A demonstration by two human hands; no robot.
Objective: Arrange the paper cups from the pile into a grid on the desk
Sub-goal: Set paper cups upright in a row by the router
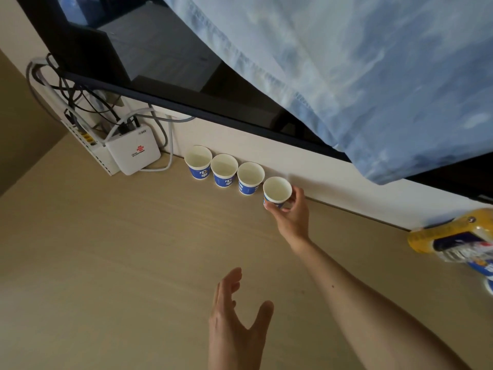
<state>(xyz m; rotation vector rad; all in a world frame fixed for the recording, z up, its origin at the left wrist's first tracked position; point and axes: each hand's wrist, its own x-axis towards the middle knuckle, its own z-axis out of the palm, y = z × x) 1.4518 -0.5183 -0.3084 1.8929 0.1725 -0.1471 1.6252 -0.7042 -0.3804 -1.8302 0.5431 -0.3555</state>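
Three blue-and-white paper cups stand upright in a row along the back wall on the wooden desk (120,249): a left cup (198,162), a middle cup (224,170) and a right cup (250,178). My right hand (290,214) grips a fourth cup (277,193) by its lower side, at the right end of the row and close beside the third cup. My left hand (234,316) hovers above the desk near the front, fingers straight and spread, holding nothing. The pile of cups (458,244), in a yellow and clear plastic wrapper, lies at the right edge.
A white router box (133,154) with several cables stands at the back left by the wall. A dark screen (186,102) hangs above the row of cups, partly draped by a light blue cloth (346,62).
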